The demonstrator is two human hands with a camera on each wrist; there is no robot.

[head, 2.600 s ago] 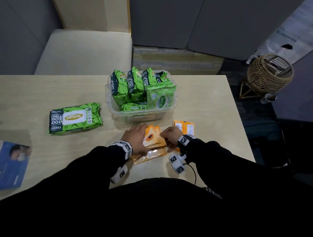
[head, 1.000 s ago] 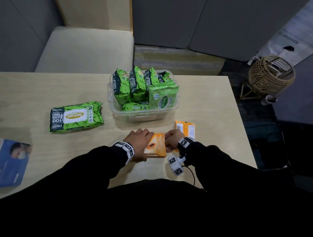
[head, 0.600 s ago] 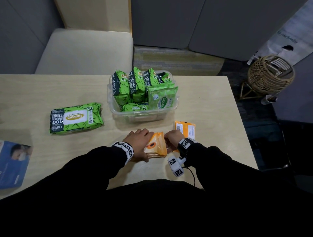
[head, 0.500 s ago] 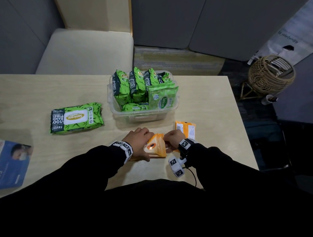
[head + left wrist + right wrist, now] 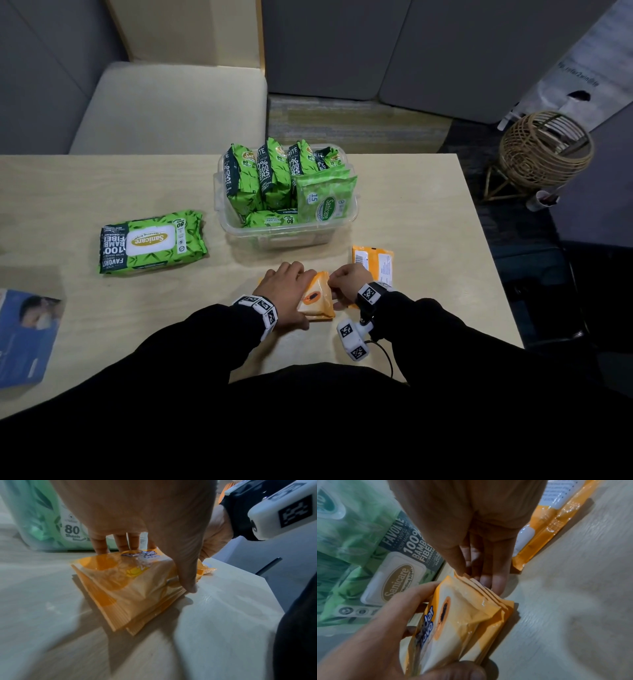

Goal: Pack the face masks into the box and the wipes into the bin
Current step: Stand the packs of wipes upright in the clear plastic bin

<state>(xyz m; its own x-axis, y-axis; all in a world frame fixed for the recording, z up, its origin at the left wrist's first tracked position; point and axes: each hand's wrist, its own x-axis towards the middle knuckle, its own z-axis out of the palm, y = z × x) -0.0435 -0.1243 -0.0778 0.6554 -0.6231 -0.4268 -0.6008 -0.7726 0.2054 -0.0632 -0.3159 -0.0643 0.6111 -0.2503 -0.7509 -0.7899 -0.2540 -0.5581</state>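
A stack of orange wipe packs [image 5: 317,301] stands tilted on edge on the table [image 5: 428,212] near its front. My left hand [image 5: 287,291] grips the stack, fingers over its far side and thumb on the near side [image 5: 187,577]. My right hand [image 5: 346,284] pinches the stack's right end seams [image 5: 471,578]. Another orange pack [image 5: 373,263] lies flat just beyond my right hand. The clear bin [image 5: 284,236] behind the hands holds several green wipe packs [image 5: 274,178]. A large green wipe pack [image 5: 152,241] lies to the left. A blue face mask box [image 5: 24,335] sits at the left edge.
A cushioned bench [image 5: 171,102] runs behind the table. A wicker basket [image 5: 544,150] stands on the floor to the right, past the table's right edge.
The orange packs, loosely spread and flat 2.6 s ago, are now gathered into one stack and tipped up on edge between both hands. Nothing else on the table has moved.
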